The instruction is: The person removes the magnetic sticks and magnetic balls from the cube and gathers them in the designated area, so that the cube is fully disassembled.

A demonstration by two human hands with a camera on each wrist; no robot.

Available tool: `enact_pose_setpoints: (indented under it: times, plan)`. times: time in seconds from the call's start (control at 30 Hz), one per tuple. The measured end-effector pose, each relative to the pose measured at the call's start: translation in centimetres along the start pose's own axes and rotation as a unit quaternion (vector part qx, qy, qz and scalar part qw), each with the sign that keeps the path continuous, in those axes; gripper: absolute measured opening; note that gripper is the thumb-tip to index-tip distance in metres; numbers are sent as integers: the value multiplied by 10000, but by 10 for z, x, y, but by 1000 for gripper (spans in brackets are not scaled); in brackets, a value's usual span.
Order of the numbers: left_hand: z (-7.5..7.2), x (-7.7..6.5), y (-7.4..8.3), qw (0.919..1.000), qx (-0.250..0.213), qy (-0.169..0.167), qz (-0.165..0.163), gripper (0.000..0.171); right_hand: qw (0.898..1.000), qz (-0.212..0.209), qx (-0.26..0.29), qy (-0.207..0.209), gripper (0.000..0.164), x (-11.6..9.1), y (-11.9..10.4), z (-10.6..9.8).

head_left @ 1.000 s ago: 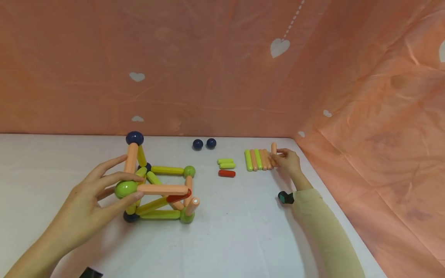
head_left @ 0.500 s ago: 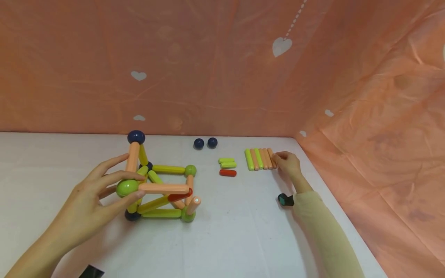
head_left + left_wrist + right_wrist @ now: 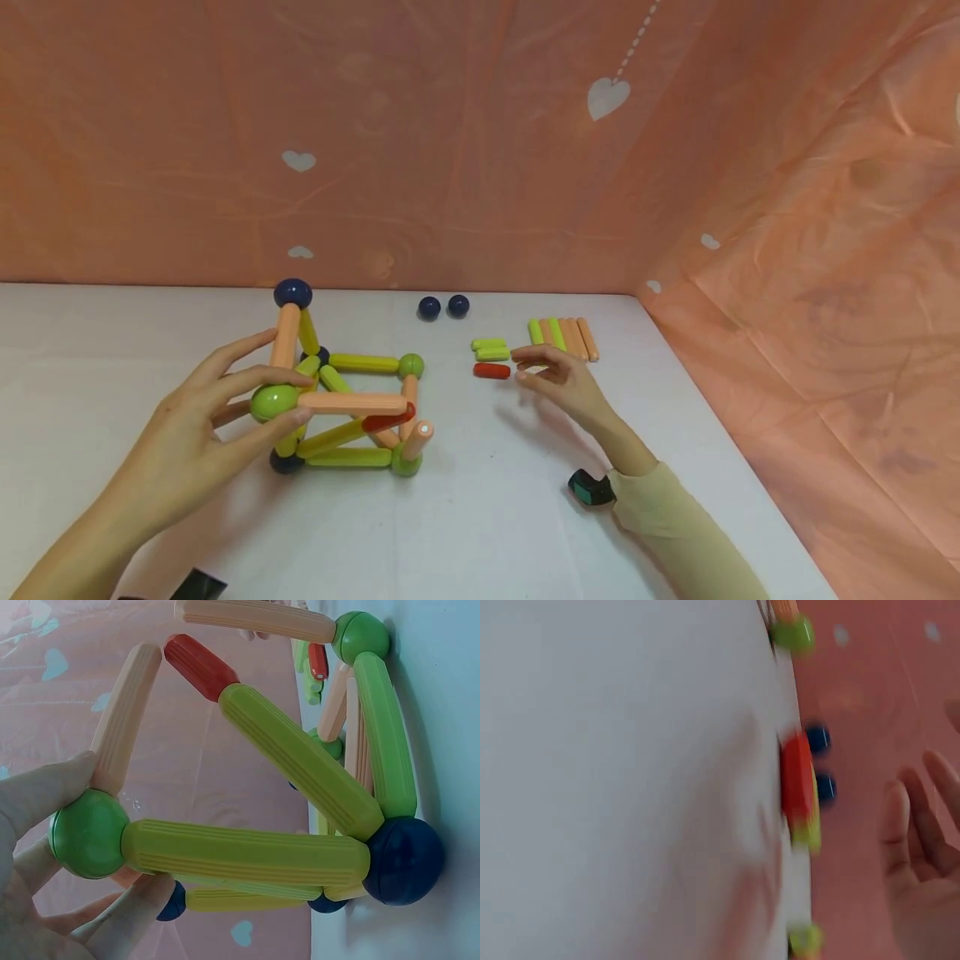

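Observation:
My left hand (image 3: pixel 198 425) holds a green ball (image 3: pixel 274 403) between thumb and fingers, at an upper corner of a frame built of sticks and balls. From that ball a peach stick (image 3: pixel 358 404) points right, its far end close over a red stick (image 3: pixel 201 667) on the frame. A navy ball (image 3: pixel 292 292) tops another upright. My right hand (image 3: pixel 566 387) hovers with nothing in it, fingers loosely bent, fingertips just right of a short red stick (image 3: pixel 492 371) on the table. In the right wrist view this hand (image 3: pixel 930 847) stands apart from the sticks.
Two short lime sticks (image 3: pixel 491 354) lie behind the red one. A row of longer lime and peach sticks (image 3: pixel 587 339) is at the back right, partly behind my right hand. Two loose navy balls (image 3: pixel 458 306) sit near the back curtain (image 3: pixel 480 167).
My right hand has laid a peach stick at the right end of the row, let go, and moved left and nearer. The left hand keeps its grip on the green ball.

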State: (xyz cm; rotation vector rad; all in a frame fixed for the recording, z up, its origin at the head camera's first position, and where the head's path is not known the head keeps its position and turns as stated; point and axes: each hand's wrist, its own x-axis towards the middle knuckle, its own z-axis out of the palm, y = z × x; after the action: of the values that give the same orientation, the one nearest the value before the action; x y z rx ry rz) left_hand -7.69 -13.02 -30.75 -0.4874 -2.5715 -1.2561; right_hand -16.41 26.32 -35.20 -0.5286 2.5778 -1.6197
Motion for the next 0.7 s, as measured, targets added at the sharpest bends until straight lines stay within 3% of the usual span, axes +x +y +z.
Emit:
enact_pose_setpoints:
  times: [0.23, 0.5, 0.7]
  plan:
    - [-1, -1, -3, 9998, -161, -17, -72, 28, 9902, -384, 884, -1013, 35, -8, -9, 40]
    - [-2, 0, -2, 9997, -144, -96, -145, 26, 9794, -317, 878, -1793, 36, -8, -19, 69]
    - [-2, 0, -2, 9997, -132, -109, -165, 26, 9674, -705, 716, -2324, 35, -1, -27, 84]
